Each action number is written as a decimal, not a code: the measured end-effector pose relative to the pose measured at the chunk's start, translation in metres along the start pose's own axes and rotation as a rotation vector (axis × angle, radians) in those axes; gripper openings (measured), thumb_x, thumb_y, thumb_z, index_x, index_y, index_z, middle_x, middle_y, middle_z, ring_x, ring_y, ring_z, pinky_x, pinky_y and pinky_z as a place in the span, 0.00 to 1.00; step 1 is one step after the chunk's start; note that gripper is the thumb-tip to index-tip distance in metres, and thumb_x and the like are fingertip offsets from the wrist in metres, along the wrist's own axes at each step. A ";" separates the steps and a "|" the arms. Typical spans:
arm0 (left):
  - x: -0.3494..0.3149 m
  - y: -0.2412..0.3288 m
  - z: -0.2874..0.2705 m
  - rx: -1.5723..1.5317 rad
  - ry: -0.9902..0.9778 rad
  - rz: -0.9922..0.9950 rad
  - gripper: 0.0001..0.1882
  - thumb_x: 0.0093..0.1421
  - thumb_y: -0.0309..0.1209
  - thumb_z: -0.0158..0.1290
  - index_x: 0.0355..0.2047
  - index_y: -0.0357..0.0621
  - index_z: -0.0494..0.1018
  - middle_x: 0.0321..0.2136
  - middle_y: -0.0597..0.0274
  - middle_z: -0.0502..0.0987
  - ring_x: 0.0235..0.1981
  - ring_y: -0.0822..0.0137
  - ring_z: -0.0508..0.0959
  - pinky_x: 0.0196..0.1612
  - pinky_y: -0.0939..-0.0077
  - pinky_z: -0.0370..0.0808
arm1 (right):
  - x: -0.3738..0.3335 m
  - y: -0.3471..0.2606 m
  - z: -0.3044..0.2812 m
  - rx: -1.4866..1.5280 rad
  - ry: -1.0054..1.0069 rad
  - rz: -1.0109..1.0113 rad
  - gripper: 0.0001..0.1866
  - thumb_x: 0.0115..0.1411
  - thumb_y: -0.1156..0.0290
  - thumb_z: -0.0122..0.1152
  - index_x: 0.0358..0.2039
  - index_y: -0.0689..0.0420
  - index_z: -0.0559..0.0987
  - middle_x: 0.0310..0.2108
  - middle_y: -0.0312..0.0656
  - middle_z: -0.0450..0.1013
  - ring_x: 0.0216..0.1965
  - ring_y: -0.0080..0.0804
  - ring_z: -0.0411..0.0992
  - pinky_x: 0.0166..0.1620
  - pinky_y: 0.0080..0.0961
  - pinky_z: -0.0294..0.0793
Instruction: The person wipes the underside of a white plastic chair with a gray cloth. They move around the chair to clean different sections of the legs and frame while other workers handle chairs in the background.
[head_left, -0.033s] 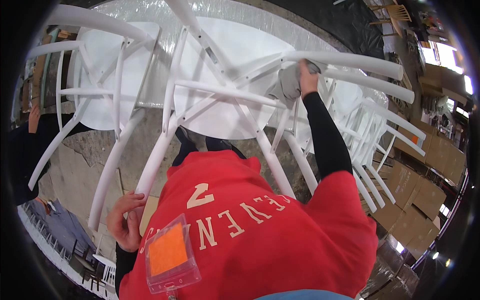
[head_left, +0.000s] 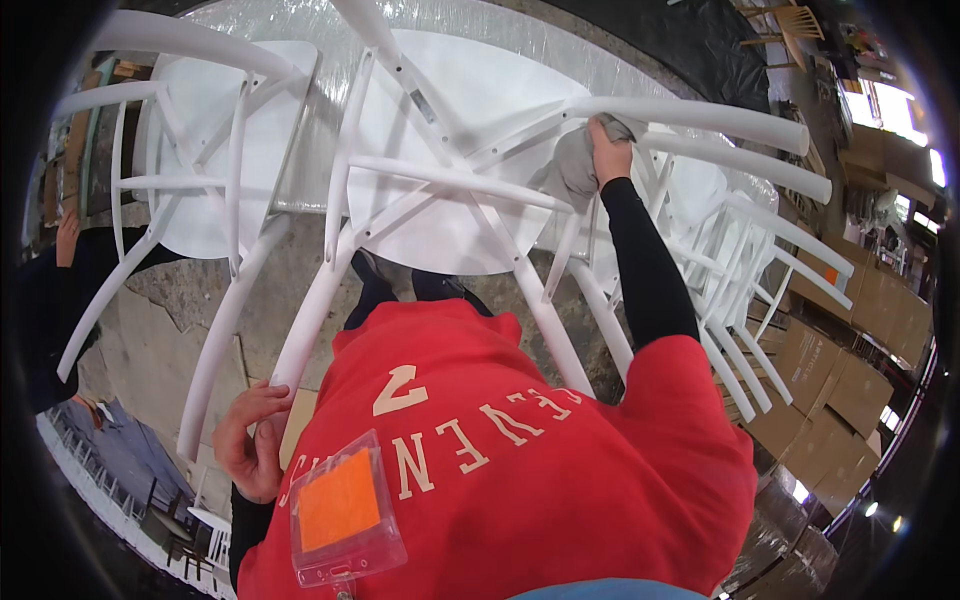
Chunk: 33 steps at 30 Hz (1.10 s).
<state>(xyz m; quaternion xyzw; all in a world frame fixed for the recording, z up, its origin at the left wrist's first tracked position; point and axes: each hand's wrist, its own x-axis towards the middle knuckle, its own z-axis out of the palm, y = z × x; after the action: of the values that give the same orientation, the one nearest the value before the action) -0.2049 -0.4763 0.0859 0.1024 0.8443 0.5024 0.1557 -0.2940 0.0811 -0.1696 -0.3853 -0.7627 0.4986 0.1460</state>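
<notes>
A white upside-down chair point(head_left: 425, 200) stands before me, its seat low and its legs and crossed braces pointing up and outward. My right hand point(head_left: 611, 158) is closed on a crumpled grey cloth point(head_left: 570, 172), which it presses around a brace and the base of a leg on the right side. My left hand point(head_left: 250, 440) is at the lower left, its curled fingers against the tip of the near-left chair leg point(head_left: 312, 315). Its thumb is bent beside them, and part of the grip is hidden.
Another white upturned chair point(head_left: 215, 150) is at the left, beside a person's hand point(head_left: 67, 238) and dark sleeve. More white chairs point(head_left: 745, 250) crowd the right. Shiny plastic wrap point(head_left: 300, 185) covers the surface under the seats. Cardboard boxes point(head_left: 830, 380) stand at far right.
My right hand and the cloth have shifted slightly left and up along the chair's brace. The left hand has hardly moved.
</notes>
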 end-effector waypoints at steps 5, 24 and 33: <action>-0.010 -0.002 0.004 -0.050 0.016 -0.053 0.10 0.66 0.25 0.47 0.37 0.33 0.77 0.31 0.50 0.82 0.41 0.52 0.83 0.57 0.48 0.73 | -0.102 0.050 -0.023 0.054 -0.223 0.043 0.21 0.62 0.59 0.63 0.48 0.62 0.79 0.47 0.47 0.79 0.49 0.41 0.76 0.53 0.34 0.72; 0.007 -0.004 -0.001 0.002 -0.029 0.116 0.09 0.58 0.17 0.49 0.35 0.34 0.79 0.32 0.52 0.83 0.39 0.51 0.84 0.54 0.51 0.76 | -0.128 -0.010 -0.019 -1.057 -0.295 -1.042 0.28 0.46 0.72 0.68 0.50 0.59 0.71 0.47 0.52 0.71 0.53 0.53 0.70 0.58 0.45 0.65; 0.000 0.000 0.003 -0.023 0.014 -0.003 0.10 0.60 0.19 0.47 0.37 0.35 0.78 0.33 0.52 0.83 0.40 0.54 0.84 0.56 0.54 0.75 | -0.127 -0.044 0.091 -0.882 -0.603 -0.742 0.23 0.50 0.70 0.67 0.46 0.57 0.71 0.40 0.49 0.74 0.39 0.51 0.77 0.40 0.45 0.77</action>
<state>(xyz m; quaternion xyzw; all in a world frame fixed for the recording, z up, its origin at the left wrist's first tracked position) -0.2034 -0.4739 0.0850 0.0961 0.8396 0.5127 0.1517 -0.2850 -0.0798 -0.1525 0.0368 -0.9857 0.1412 -0.0838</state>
